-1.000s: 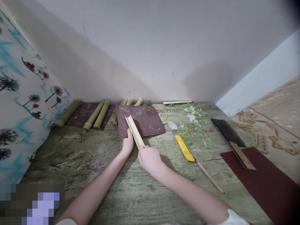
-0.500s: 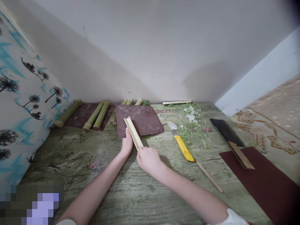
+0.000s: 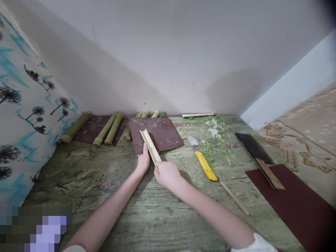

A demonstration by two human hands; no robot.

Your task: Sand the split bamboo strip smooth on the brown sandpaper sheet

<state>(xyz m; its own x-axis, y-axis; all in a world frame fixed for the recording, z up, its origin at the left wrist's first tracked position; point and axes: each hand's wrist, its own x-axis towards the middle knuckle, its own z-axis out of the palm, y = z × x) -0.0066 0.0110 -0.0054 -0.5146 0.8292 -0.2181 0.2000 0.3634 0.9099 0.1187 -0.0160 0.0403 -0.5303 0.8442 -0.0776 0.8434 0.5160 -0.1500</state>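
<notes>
A split bamboo piece (image 3: 150, 145), pale and hollowed like a trough, slants over a brown sheet (image 3: 168, 134) that looks like sandpaper. Its near end is in my right hand (image 3: 168, 174), with the fingers wrapped round it. My left hand (image 3: 143, 161) holds it from the left side, thumb upright along the edge and the other fingers mostly hidden beneath. To the right of my hands lies a yellow utility knife (image 3: 206, 166), its blade end pointing away from me, with a thin wooden stick (image 3: 234, 197) at its near end.
Several green bamboo tubes (image 3: 114, 128) lie at the back left, some on another brown sheet (image 3: 86, 130). Green shavings (image 3: 210, 150) are scattered beyond the knife. At the right, a cleaver (image 3: 254, 148) rests partly on a dark red sheet (image 3: 294, 199). The wall borders the table's back edge.
Both hands and the split bamboo piece have shifted very slightly to the right. The grip on the piece looks the same.
</notes>
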